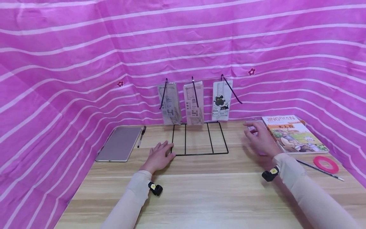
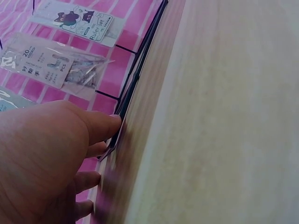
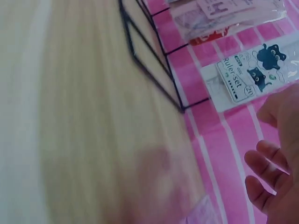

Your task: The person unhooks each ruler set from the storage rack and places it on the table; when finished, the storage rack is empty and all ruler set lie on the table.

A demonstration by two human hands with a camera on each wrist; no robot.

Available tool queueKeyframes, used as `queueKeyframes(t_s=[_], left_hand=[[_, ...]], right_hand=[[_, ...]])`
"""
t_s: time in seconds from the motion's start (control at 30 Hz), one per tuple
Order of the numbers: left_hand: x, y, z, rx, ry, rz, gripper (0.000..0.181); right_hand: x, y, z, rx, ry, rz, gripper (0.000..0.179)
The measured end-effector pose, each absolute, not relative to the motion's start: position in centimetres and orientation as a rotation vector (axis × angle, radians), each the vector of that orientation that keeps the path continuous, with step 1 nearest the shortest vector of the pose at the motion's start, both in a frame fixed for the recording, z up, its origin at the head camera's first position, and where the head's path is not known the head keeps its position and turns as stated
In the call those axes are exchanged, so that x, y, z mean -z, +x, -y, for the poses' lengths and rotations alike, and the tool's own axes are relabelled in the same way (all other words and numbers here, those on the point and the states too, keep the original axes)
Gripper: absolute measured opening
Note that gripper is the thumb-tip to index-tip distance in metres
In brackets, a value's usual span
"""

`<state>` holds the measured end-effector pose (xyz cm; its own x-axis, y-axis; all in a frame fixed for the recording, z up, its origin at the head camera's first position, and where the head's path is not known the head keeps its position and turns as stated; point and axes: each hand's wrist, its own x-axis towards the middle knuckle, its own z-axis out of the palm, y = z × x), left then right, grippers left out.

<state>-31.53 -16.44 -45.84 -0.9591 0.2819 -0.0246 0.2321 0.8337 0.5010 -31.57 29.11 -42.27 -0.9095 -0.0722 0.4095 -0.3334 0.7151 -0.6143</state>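
Hands (image 1: 158,156) apart, rack (image 1: 200,154), 3 packets (image 1: 188,111), 1 labelled "Ruler-set"

Head view: the right grip (image 1: 262,140), a bare hand, covers much of a clear packet (image 1: 256,119), so its contents cannot be told. The upper end of a pencil (image 1: 310,165) is hidden behind the right sleeve (image 1: 293,171). Both forearms (image 1: 128,203) run out of frame below. Small print on the hanging packets (image 1: 189,106) is unreadable. Left wrist view: the left grip (image 2: 51,154) hides part of the black wire rack (image 2: 137,70), cropped at the top edge. Right wrist view: the right grip is cut off at the right, and a dark patch (image 3: 154,186) on the surface (image 3: 84,116) is blurred.
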Motion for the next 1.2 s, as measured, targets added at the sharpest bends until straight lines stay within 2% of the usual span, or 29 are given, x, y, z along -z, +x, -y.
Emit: queueKeyframes(t_s=[0.33, 0.67, 0.97, 1.2], left_hand=[[45.9, -31.3, 16.8, -0.786, 0.409, -2.932, 0.057], [46.1, -31.1, 16.2, -0.794, 0.429, -2.922, 0.056], [45.4, -31.4, 16.3, -0.822, 0.456, -2.925, 0.056], [45.8, -31.4, 16.6, -0.806, 0.43, -2.919, 0.057]], right_hand=[[40.0, -35.8, -25.4, -1.246, 0.405, 2.537, 0.046], [38.9, -39.0, -24.3, -1.535, 0.295, 2.528, 0.051], [37.3, -38.9, -23.4, -1.521, 0.33, 2.538, 0.055], [37.5, -36.2, -22.2, -1.42, 0.289, 2.359, 0.031]])
